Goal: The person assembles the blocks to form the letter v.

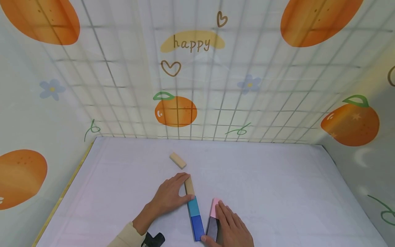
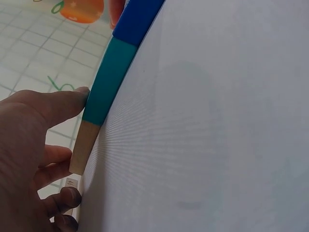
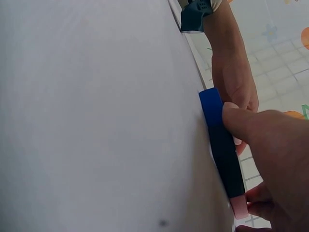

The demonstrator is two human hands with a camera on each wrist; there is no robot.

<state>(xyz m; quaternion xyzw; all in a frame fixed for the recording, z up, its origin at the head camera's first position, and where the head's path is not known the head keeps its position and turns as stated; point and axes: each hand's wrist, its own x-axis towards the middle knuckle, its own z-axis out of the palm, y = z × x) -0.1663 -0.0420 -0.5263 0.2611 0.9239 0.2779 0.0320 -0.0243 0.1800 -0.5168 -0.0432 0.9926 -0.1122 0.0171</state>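
Observation:
A row of blocks lies on the white table: a plain wooden block (image 1: pixel 189 187) at the far end, a teal block (image 1: pixel 193 208) and a blue block (image 1: pixel 197 228) nearest. My left hand (image 1: pixel 168 195) pinches the wooden block lengthwise, fingers at its far end and thumb at its joint with the teal block (image 2: pixel 108 79). Right of this row, a pink block (image 1: pixel 214 207) and a dark grey block (image 1: pixel 212 227) lie end to end. My right hand (image 1: pixel 232 224) rests against them; its fingers touch the pink block, and its thumb touches the blue block (image 3: pixel 211 107).
Another plain wooden block (image 1: pixel 178 160) lies alone beyond the row. A white-covered table (image 1: pixel 277 181) spreads to both sides, bounded by printed curtains (image 1: pixel 203 79) at the back and sides. A black device (image 1: pixel 154 239) sits at my left wrist.

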